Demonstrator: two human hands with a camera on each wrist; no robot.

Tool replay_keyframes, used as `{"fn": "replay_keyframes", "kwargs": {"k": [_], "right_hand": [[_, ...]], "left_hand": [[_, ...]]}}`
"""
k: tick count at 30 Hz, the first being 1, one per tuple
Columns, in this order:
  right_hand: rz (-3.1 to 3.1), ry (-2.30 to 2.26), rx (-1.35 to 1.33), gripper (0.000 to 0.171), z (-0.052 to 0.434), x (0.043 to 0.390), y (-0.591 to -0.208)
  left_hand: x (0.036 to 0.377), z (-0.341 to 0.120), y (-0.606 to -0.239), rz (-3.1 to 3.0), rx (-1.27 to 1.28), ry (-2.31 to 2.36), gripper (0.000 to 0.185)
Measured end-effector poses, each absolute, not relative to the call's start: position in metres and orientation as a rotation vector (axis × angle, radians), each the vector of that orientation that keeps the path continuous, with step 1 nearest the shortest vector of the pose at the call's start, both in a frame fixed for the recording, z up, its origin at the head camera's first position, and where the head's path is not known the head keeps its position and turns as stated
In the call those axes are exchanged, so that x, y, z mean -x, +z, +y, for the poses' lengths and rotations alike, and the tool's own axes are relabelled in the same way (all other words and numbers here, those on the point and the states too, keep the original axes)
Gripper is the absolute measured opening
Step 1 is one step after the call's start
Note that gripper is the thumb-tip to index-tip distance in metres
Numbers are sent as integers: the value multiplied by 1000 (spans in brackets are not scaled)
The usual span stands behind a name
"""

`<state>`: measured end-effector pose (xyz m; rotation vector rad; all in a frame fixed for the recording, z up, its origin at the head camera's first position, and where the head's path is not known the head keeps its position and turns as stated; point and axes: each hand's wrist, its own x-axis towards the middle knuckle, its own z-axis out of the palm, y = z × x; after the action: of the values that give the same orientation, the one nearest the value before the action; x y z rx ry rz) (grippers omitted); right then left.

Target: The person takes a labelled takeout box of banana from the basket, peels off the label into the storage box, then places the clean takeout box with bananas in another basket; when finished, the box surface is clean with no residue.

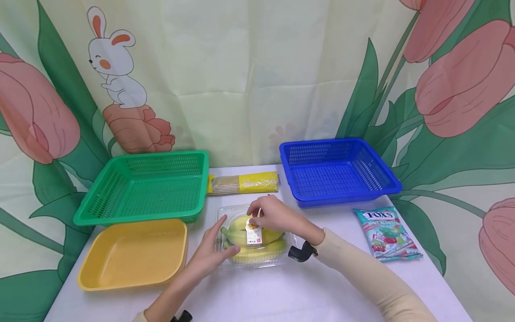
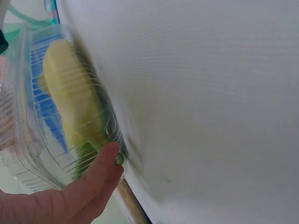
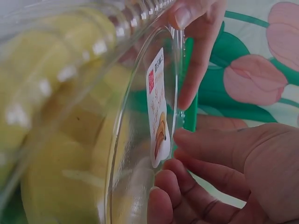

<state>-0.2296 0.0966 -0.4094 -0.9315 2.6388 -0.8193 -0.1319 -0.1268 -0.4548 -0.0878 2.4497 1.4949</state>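
A clear plastic clamshell box (image 1: pixel 257 258) of yellow-green bananas (image 2: pixel 70 79) sits on the white table in front of me. On its lid is a white label (image 1: pixel 253 235) with a banana picture, also visible in the right wrist view. My right hand (image 1: pixel 277 216) is over the lid, its thumb and bent fingers pinching at the label's far end. Along the box's left side lies my left hand (image 1: pixel 210 250), fingers extended and thumb toward the front edge. The left wrist view shows fingertips (image 2: pixel 108 151) against the box's ribbed side.
Behind the box lies a yellow pack of dry noodles (image 1: pixel 257 182). To the left are a green basket (image 1: pixel 161 192) and a yellow tray (image 1: pixel 132 255). A blue basket (image 1: pixel 334 176) stands back right, with a Fox's candy bag (image 1: pixel 388 233) in front of it.
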Motion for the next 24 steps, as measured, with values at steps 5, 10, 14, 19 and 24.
{"fn": "replay_keyframes", "kwargs": {"k": [5,10,14,19,24], "right_hand": [[2663,-791,875,9,94,229,-410],[2679,-774,861,7,92,229,-411],[2683,-773,865,6,89,228,-412],[2690,-776,867,5,87,227,-412],[2697,-781,850,7,86,226,-412]], "left_hand": [[132,-126,-456,2444,93,1505,98],[133,-126,-458,2446,83,1509,99],[131,-126,-458,2454,78,1505,99],[130,-125,-457,2461,82,1503,99],[131,-125,-457,2467,87,1498,99]]}}
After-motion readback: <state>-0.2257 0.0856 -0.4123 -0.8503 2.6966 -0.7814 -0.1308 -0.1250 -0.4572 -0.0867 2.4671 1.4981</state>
